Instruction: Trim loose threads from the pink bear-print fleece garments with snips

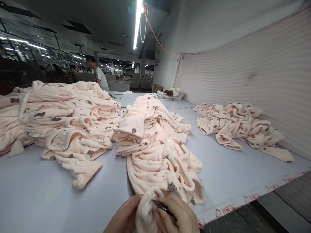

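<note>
Pale grey and smooth, the tabletop (230, 171) spreads beneath three heaps of fleecy pink garments printed with small brown and grey figures. One striped sheet (255, 74) hangs along its right side. Of the heaps, the left one (70, 119) is biggest, layered and soft, with a white label (66, 132) showing on its near part. The middle heap (155, 139) has its long axis running away from me, folded layers at its left and loose loops nearest me. The right heap (238, 124), crumpled, slants from far left to near right, apart from the others. Just at the middle heap's near end is the cloth (144, 212) I am working on, plush and rolled, its long axis roughly up and down in my view, its rounded fold pointing away from me. My left fingers (133, 203) pinch it; my right fingers (176, 205) close around one slim, dark blade (161, 206), its tip pointing forward and left, against the cloth.
</note>
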`<state>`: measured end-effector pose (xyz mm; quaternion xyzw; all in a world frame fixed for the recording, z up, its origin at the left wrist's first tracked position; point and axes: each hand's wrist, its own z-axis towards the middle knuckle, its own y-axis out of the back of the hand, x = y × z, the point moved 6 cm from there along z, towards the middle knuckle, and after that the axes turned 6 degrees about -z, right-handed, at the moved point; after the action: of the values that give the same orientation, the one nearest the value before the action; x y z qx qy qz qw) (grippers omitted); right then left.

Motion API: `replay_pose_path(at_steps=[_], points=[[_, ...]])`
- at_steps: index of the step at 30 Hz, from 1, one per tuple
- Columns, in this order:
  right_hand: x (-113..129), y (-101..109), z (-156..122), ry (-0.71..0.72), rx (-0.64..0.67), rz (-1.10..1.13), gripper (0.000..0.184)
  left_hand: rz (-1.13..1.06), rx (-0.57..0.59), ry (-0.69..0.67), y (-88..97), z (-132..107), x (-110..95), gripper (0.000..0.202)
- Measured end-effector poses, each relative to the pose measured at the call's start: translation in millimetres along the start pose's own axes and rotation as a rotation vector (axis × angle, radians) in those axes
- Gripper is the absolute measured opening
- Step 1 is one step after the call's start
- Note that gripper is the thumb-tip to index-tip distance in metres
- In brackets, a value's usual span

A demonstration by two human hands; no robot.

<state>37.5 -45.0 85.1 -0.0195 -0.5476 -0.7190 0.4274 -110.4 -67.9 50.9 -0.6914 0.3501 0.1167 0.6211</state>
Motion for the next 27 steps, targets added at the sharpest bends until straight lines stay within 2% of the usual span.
replay_pose_path(at_steps=[2, 4, 6, 9, 13, 16, 18, 20, 22, 24, 27], points=[[-16, 10, -8, -0.107, -0.091, 0.029, 0.023, -0.026, -0.031, -0.026, 1.6, 0, -7, 0.032], [-37, 20, -19, -0.277, -0.212, -0.001, 0.030, -0.064, -0.054, -0.011, 2.4, 2, -13, 0.034], [-51, 25, -26, -0.381, -0.251, -0.019, 0.031, -0.092, -0.040, 0.015, 0.4, 4, -17, 0.036], [-49, 19, -21, -0.345, -0.192, 0.079, 0.020, -0.129, 0.005, 0.028, -5.4, 10, -21, 0.037], [-35, 5, -13, -0.365, -0.188, 0.345, 0.023, -0.088, 0.001, 0.020, -13.3, 13, -23, 0.039], [-30, -18, -15, -0.413, -0.090, 0.559, 0.037, 0.126, -0.037, -0.013, -16.2, 14, -17, 0.045], [-34, -30, -22, -0.455, -0.077, 0.602, 0.044, 0.424, -0.150, -0.133, -11.8, 18, -16, 0.063], [-42, -34, -30, -0.486, -0.117, 0.607, 0.049, 0.688, -0.253, -0.269, -9.3, 24, -17, 0.075], [-48, -30, -39, -0.481, -0.148, 0.600, 0.048, 0.719, -0.236, -0.290, -10.3, 32, -14, 0.066], [-54, -16, -48, -0.452, -0.186, 0.536, 0.044, 0.554, -0.167, -0.190, -11.5, 39, -7, 0.051], [-69, 17, -50, -0.453, -0.285, 0.332, 0.038, 0.358, -0.114, -0.047, -14.0, 38, -2, 0.046]])
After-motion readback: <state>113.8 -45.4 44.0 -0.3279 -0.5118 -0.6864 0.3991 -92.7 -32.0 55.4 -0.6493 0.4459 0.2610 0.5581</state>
